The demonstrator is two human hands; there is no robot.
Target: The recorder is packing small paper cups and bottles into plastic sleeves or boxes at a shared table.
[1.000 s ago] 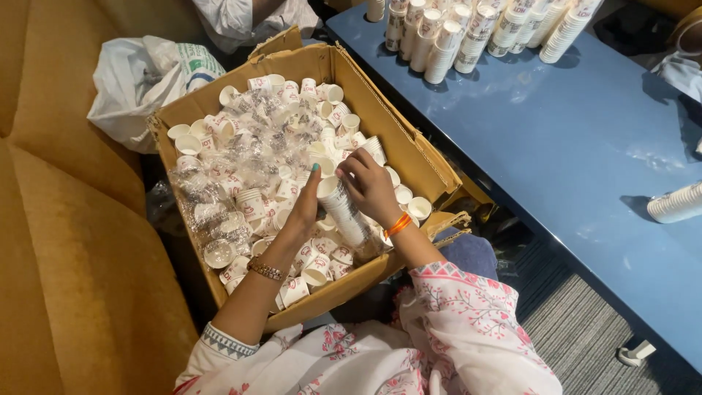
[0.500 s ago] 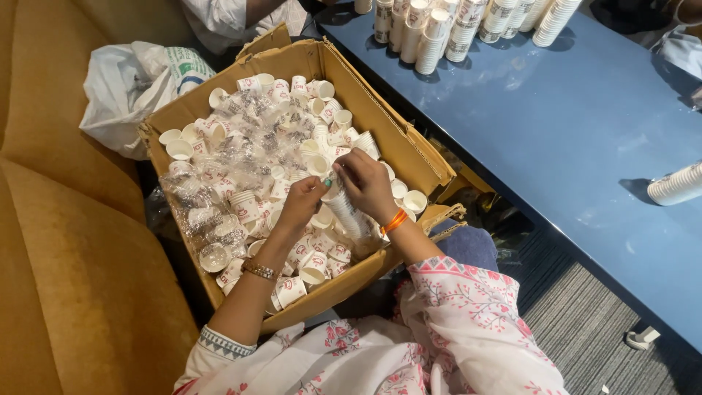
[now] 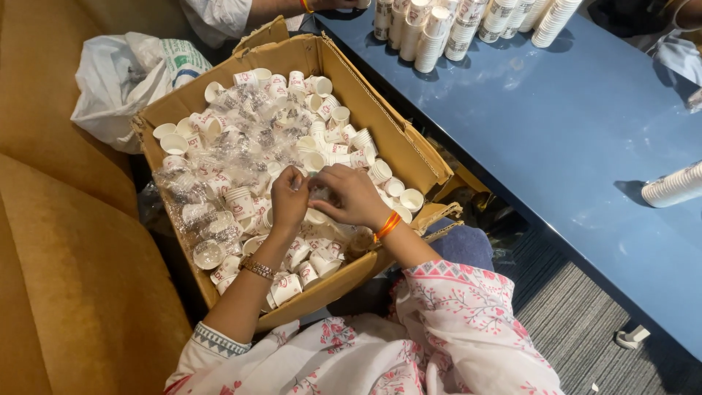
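Half a second ago the hands sat a little apart over the box; now the left hand (image 3: 289,199) and right hand (image 3: 355,196) have closed in until their fingertips meet at the box's six-o'clock side. A second ago the left palm lay flat and spread on the cups. So the work has gone from sorting through the heap to handling one small thing between both hands.

The fingers of both hands are curled and pinched together around something pale and small, most likely a cup or a short stack (image 3: 316,196) of them, but the fingers cover most of it, so exactly what is gripped cannot be told.

The cardboard box (image 3: 398,139) is brown and soft-edged, its flaps splayed and one corner torn at four o'clock. It is heaped with little white paper cups (image 3: 318,86), tapered, round-rimmed, with a reddish print; many lie loose on their sides. Through the middle, toward nine o'clock, crinkled clear plastic sleeves (image 3: 197,208) catch the light.

At twelve o'clock, tall nested stacks (image 3: 428,44) stand on the smooth blue desk (image 3: 570,146); another stack (image 3: 673,184) lies on its side at three o'clock. A white plastic bag (image 3: 121,77) slumps at ten o'clock on the mustard sofa (image 3: 66,278).
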